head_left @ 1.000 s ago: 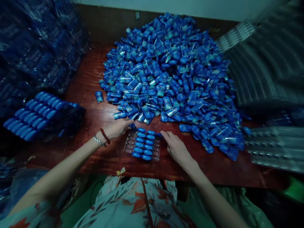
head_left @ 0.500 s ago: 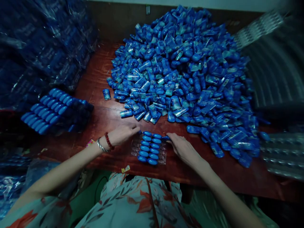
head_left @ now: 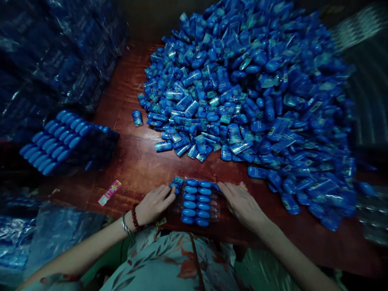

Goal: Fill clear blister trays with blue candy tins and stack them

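Nearest you at six o'clock, the clear plastic tray (head_left: 216, 204) of small blue oval packets (head_left: 197, 200) lies on the red-brown wooden table (head_left: 133, 169); your left hand (head_left: 154, 203) pinches one blue packet (head_left: 176, 184) at its far-left corner, so seat it flat in line. Your right hand (head_left: 241, 202), fingers loosely spread and holding nothing, should steady the tray's right edge; the heaped pile of loose blue packets (head_left: 242, 93) lies beyond, at twelve to two o'clock.

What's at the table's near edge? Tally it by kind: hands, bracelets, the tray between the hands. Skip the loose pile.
Hands, left hand and right hand: 2
Bracelets, red bead bracelet and silver bracelet: 2
Clear tray: 1
Total: 5
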Tool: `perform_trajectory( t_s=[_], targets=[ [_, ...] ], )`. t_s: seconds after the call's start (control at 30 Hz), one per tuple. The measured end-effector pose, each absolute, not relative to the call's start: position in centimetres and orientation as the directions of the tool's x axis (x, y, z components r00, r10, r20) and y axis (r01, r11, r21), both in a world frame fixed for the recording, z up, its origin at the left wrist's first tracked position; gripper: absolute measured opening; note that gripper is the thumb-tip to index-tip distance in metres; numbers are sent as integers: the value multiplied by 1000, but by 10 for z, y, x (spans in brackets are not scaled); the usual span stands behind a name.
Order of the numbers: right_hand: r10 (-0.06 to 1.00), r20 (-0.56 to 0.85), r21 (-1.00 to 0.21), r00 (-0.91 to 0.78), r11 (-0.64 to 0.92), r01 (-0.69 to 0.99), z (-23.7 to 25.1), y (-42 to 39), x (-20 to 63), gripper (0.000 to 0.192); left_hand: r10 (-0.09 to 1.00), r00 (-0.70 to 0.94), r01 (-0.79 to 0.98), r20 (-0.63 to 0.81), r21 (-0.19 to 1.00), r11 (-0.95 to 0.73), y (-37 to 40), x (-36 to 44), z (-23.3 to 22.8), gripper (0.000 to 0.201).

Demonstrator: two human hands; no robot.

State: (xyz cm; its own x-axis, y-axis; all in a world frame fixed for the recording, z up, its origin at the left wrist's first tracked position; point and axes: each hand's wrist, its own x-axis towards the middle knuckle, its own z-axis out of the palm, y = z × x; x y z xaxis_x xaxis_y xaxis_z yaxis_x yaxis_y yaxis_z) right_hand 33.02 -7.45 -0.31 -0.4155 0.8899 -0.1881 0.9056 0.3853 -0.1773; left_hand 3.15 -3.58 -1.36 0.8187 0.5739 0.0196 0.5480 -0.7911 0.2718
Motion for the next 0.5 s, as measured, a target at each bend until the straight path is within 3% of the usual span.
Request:
perform_trajectory(
  t_s=[0.2, 0.5],
  targets=[
    [866, -236, -89, -440, 432, 897, -1, -70, 317, 43, 497, 797, 595, -343, 307, -743, -9, 55, 26, 22],
    [886, -247, -37, -393, 397, 917, 7, -64, 297, 35, 442, 786, 594, -433, 329, -734, 21, 73, 39, 20]
  ],
)
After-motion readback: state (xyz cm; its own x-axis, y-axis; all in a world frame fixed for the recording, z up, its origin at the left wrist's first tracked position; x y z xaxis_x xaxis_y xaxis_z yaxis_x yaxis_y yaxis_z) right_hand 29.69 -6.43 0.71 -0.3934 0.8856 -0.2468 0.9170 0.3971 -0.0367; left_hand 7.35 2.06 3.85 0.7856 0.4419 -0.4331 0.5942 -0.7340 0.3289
